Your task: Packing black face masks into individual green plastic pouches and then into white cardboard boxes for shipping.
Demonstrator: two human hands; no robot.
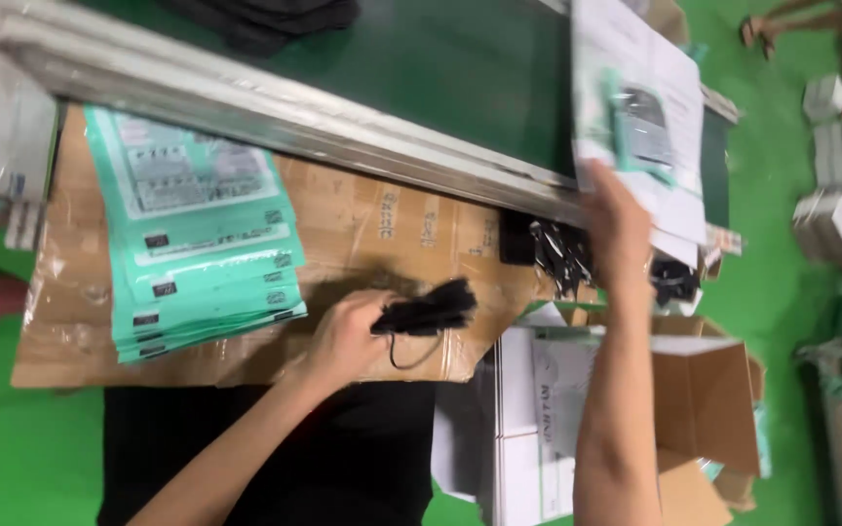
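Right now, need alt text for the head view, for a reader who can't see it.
Seen from above, a person's left hand grips a bundle of black cords over a cardboard-covered bench, while the right hand holds a white and teal packet up over a green conveyor belt. A stack of teal packets lies to the left.

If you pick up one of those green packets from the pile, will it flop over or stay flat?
Probably flop. The green packets look like thin, shiny plastic bags fanned in a loose stack on the cardboard sheet, so one likely bends and feels light. That glossy film may be slippery; the stack could slide if pushed.
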